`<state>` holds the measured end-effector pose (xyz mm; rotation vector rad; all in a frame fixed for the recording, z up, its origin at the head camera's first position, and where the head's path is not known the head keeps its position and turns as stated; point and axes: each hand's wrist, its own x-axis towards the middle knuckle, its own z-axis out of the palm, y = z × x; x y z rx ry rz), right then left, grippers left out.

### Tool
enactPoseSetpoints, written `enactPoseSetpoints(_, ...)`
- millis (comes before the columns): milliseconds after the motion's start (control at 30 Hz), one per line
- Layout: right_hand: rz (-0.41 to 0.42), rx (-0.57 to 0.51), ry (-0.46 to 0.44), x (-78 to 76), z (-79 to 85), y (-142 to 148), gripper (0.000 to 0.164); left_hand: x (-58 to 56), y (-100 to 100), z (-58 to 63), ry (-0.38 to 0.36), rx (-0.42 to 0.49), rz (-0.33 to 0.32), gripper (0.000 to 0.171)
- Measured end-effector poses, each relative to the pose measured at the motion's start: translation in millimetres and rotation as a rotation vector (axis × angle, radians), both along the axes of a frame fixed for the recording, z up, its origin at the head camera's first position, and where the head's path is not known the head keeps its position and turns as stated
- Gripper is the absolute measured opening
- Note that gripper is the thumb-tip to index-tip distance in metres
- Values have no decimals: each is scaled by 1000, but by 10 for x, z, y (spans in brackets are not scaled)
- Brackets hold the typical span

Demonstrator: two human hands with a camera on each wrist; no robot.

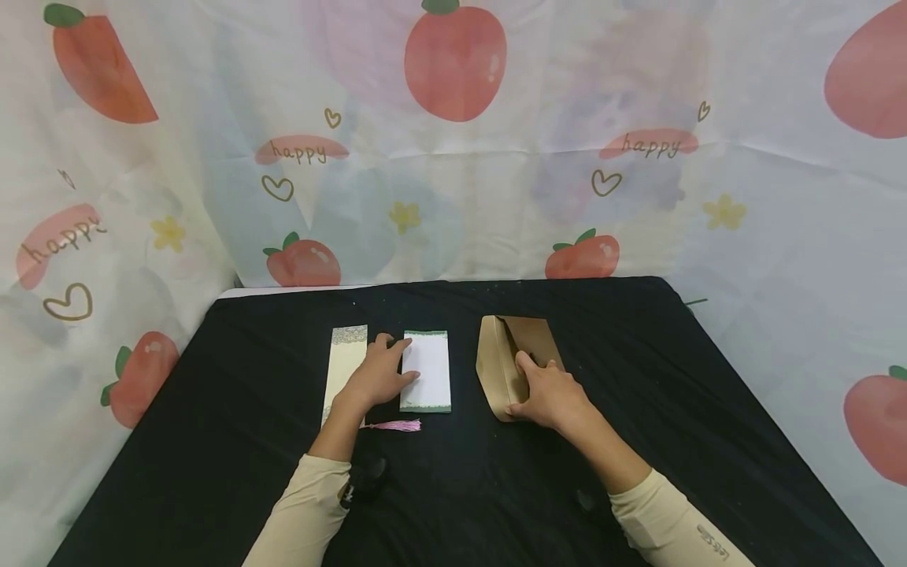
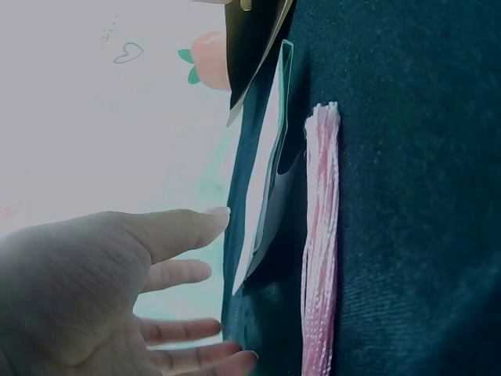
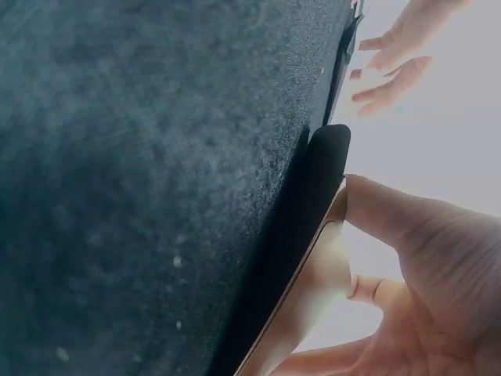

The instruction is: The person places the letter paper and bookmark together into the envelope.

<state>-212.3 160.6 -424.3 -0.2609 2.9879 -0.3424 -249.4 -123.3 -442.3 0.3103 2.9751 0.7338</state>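
Observation:
My left hand (image 1: 379, 374) is over the cloth between a cream bookmark (image 1: 343, 374) and a white notepad or folded card with green edges (image 1: 427, 370). Its fingers are spread and relaxed, and the thumb tip is right at the card's left edge. In the left wrist view, the card (image 2: 262, 172) stands out from the cloth with a gap under it. A pink tassel (image 1: 397, 425) trails from the bookmark's lower end. My right hand (image 1: 556, 394) grips a gold envelope (image 1: 501, 370), thumb at its near edge and fingers over its opening. In the right wrist view, the envelope (image 3: 313, 290) slants.
Black cloth (image 1: 460, 496) covers the table, with its far edge against a printed fabric backdrop (image 1: 460, 205). The same fabric hangs along both sides. Bookmark, card and envelope lie in a row from left to right.

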Motion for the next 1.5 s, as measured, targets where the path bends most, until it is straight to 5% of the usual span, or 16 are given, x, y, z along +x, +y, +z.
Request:
enactPoseSetpoints(433,24,-4,29,-7,-7,-8,60,-41,11,-18,-53,56,75,64)
enactPoseSetpoints(1067,6,-2,-14,2,-10,-15,61,-14,75,-42,-30,72,36,80)
enactPoseSetpoints(1500,16,-1,7,-31,-24,12,59,-52,39,-48,-72,149,-40,67)
